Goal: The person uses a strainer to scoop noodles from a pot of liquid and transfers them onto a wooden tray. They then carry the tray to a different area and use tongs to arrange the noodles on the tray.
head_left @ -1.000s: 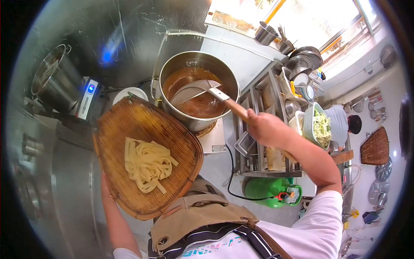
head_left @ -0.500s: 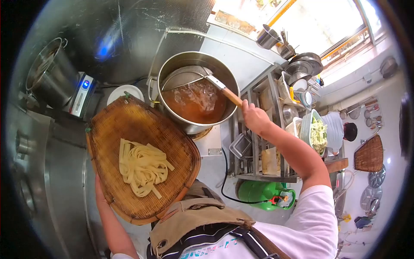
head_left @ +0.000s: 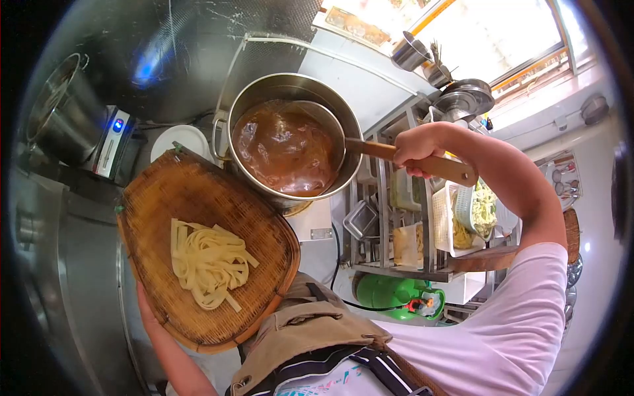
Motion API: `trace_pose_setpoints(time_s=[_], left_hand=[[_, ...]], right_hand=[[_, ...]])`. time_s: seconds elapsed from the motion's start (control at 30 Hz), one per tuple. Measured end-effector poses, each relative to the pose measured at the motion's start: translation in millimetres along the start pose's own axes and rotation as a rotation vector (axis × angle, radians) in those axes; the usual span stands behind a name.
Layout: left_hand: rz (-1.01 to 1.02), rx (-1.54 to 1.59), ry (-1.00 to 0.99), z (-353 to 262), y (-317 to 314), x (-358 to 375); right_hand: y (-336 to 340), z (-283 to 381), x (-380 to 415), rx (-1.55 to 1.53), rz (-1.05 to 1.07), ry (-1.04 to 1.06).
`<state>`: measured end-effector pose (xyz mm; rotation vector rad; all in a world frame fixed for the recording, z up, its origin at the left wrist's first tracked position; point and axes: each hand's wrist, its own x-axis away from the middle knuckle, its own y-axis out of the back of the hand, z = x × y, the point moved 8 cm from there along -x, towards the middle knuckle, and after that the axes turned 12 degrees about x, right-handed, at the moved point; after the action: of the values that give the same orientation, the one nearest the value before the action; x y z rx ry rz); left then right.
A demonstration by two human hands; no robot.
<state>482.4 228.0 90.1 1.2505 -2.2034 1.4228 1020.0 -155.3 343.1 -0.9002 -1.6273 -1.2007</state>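
Around the middle of the wooden handle, the right grip is closed snugly with fingers curled, and the free end with its hole sticks out behind. A wet handle or loosened fingers could let the metal scoop roll, since its bowl sits low in the brown liquid, near the right wall of the pot. A hard or quick sweep there could send that liquid, probably hot, over the rim, or knock the scoop against the metal. The forearm, raised out to the right of the pot, would be exposed to any splash. At the lower left edge of the woven tray, the left grip is mostly hidden; it seems to bear the tray from beneath, but I cannot tell how far its fingers spread. The flat noodles lie loose in one tangled heap on the tray, towards the person's body, so a dip of the near side could slide them off. The tray's far edge is just beside the pot, and a turn of the body could bump the two together. Farther out, a black hose leads to a green gas cylinder on the floor, where a careless step might catch it.
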Motion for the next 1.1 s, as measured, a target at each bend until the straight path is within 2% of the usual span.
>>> trace_pose_setpoints(time_s=[0.17, 0.3, 0.43, 0.53, 0.63, 0.73, 0.9, 1.0, 1.03, 1.1], left_hand=[[-0.082, 0.002, -0.014, -1, -3, 1], [-0.131, -0.011, -0.022, -1, -9, 5], [-0.168, -0.01, -0.037, 0, -12, 6], [-0.198, -0.014, -0.043, 1, -13, 9], [-0.219, -0.013, -0.047, 1, -14, 9], [-0.229, -0.014, -0.053, -1, -14, 9], [-0.243, -0.012, -0.059, -2, -10, 7], [-0.252, -0.014, -0.065, -6, -10, 8], [-0.256, -0.014, -0.065, -6, -10, 9], [-0.263, -0.007, -0.06, -4, -10, 9]], right_hand=[[-35, 16, -34, -0.165, 0.266, 0.169], [-62, 28, -54, -0.458, 0.271, 0.339], [-64, -7, -49, -0.643, 0.352, 0.424], [-43, -32, -27, -0.587, 0.296, 0.394], [-4, -41, 8, -0.384, 0.076, 0.324], [25, -26, 39, -0.126, -0.15, 0.236], [34, 2, 36, 0.234, -0.314, 0.067], [24, 5, 17, 0.324, -0.209, 0.003], [24, 2, 13, 0.15, -0.143, 0.087], [15, 0, 5, 0.124, -0.021, 0.105]])
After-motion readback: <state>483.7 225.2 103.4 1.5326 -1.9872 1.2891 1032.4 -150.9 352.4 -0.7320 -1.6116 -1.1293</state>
